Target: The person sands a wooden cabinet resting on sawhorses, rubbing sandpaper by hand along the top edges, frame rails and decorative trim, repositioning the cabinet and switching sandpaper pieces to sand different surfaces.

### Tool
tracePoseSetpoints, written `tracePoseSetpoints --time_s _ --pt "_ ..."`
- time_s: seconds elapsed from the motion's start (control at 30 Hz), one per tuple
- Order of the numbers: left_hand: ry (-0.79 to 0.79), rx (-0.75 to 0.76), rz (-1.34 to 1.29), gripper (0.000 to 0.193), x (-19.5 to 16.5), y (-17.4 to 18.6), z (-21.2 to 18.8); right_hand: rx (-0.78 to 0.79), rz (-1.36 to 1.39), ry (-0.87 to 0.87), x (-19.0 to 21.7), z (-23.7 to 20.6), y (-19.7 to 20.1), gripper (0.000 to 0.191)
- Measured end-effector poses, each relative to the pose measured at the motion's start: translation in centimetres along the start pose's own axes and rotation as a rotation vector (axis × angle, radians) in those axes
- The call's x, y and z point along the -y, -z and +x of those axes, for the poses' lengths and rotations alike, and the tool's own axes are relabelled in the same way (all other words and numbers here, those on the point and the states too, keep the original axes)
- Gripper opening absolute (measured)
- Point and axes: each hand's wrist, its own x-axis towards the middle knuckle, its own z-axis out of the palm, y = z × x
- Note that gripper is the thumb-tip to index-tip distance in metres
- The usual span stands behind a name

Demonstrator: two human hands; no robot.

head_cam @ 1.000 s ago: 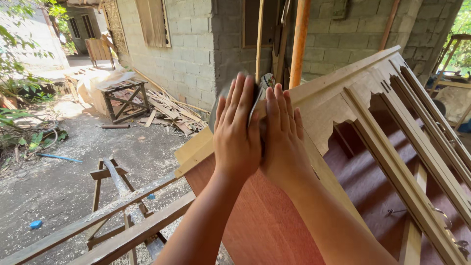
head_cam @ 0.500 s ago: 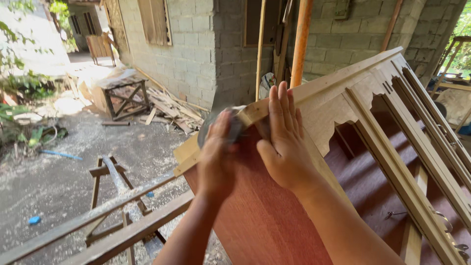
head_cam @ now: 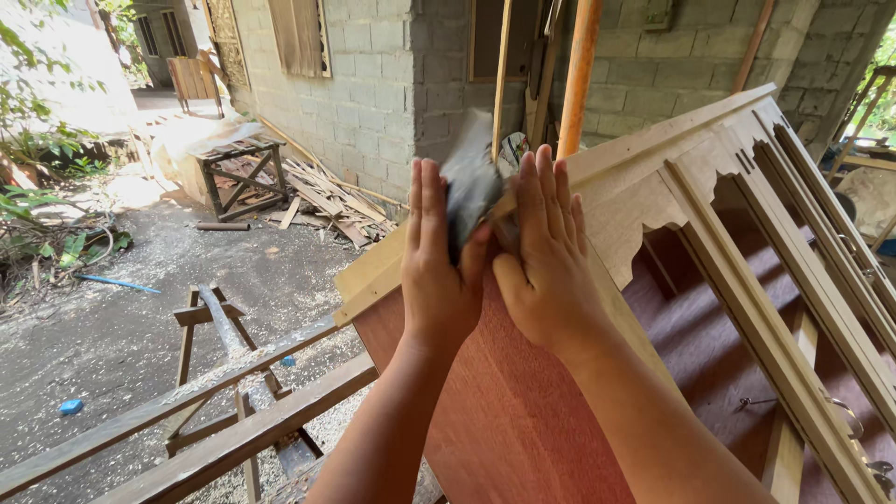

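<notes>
Here we are sanding the top edge of the pale wooden cabinet frame (head_cam: 653, 187), with a blurred grey sanding sheet (head_cam: 471, 187) pressed against that edge, just above the frame's reddish side panel (head_cam: 504, 392). Our left hand (head_cam: 437, 271) and right hand (head_cam: 546, 271) stand flat and side by side, fingers straight, the sheet pinned between their palms rather than gripped by curled fingers. The next stroke, we judge, calls for even pressure along the edge.
</notes>
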Motion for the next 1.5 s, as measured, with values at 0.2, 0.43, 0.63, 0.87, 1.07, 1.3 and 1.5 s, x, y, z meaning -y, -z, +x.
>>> tracePoseSetpoints --time_s 0.2,0.43,0.63,0.87,1.07,1.3,1.5 --pt "0.048 0.013 0.052 0.051 -1.5 -0.4 1.8 0.003 0.020 -0.003 -0.1 0.1 -0.1 0.086" --pt "0.027 0.044 0.164 0.048 -2.1 0.7 1.0 0.022 0.048 0.017 -0.2 -0.3 0.3 0.084" --pt "0.043 0.034 0.118 0.048 -1.2 0.5 -0.2 0.025 0.061 -0.002 -0.2 -0.1 0.2 0.085" --pt "0.001 0.032 0.178 0.050 -1.3 0.4 -0.1 0.038 0.056 0.005 -0.4 -0.1 0.1 0.083" --pt "-0.045 0.084 0.222 0.048 -1.7 1.4 -0.1 0.035 0.054 0.004 -0.6 0.0 -0.1 0.081" --pt "-0.038 0.130 0.215 0.049 -0.2 1.8 -0.9 0.023 0.055 0.006 -0.6 0.3 -0.6 0.082" --pt "0.278 0.120 0.025 0.044 5.3 5.4 -3.2 0.027 0.042 0.026 0.2 0.7 -1.1 0.084"
